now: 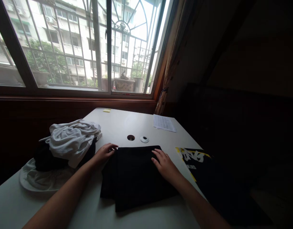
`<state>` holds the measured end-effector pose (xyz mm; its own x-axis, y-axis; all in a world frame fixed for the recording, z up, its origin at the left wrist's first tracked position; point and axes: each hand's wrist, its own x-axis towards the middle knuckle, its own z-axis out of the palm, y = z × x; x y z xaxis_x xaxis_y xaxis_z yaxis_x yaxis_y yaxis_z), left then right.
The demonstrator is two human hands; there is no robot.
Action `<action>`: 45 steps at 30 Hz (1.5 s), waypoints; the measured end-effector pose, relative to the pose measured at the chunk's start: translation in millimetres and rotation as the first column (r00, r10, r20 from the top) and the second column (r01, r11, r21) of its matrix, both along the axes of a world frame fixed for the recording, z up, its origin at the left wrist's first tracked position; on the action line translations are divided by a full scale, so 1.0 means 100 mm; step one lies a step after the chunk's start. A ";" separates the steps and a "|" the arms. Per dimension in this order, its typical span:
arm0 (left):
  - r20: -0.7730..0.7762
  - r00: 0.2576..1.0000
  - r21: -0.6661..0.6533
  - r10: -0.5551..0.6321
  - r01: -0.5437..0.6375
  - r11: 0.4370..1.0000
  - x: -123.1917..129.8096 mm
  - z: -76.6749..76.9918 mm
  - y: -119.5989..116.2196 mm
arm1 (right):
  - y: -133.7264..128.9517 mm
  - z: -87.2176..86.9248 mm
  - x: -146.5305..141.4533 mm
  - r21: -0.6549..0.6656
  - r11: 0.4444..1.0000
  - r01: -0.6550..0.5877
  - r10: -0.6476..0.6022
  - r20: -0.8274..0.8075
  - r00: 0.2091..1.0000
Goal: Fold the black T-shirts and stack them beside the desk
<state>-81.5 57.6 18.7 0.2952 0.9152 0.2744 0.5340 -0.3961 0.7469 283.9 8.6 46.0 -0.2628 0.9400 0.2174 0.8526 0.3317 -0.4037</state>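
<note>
A pair of black shorts [137,178], by the look of it, lies folded flat on the white table in front of me, one leg over the other with the lower edges offset. My left hand [105,152] is at its upper left corner, fingers stretched out and the tips touching or just above the cloth. On the upper right part rests my right hand [164,163], its fingers spread over the fabric. Neither hand grips anything that I can see.
Left on the table [120,122] are a heap of white cloth [72,136], dark cloth and a pale mesh bag [37,178]. Behind the shorts are a cable hole [131,137] and its round cover [144,139]. Papers [164,123] and a black-yellow printed cloth [196,159] lie right.
</note>
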 end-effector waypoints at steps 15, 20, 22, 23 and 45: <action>-0.117 0.986 -0.063 -0.119 0.112 0.992 0.18 0.16 -0.14 | -0.16 -0.18 0.42 0.234 0.945 -0.231 0.206 0.127 0.970; -0.121 0.986 -0.057 -0.114 0.107 0.993 0.27 0.13 -0.14 | -0.71 -0.11 -0.07 0.103 0.825 -0.556 0.554 0.053 0.831; -0.112 0.986 -0.069 -0.123 0.116 0.991 0.28 0.13 -0.14 | -0.86 -0.12 -0.20 0.045 0.779 -0.626 0.624 0.042 0.780; -0.108 0.986 -0.081 -0.124 0.116 0.990 0.28 0.13 -0.14 | -0.91 -0.13 -0.24 0.036 0.764 -0.645 0.643 0.047 0.764; 0.187 0.934 -0.276 -0.304 0.347 0.896 0.02 0.26 -0.20 | -1.08 0.00 -0.37 0.217 0.818 -0.533 0.570 -0.179 0.802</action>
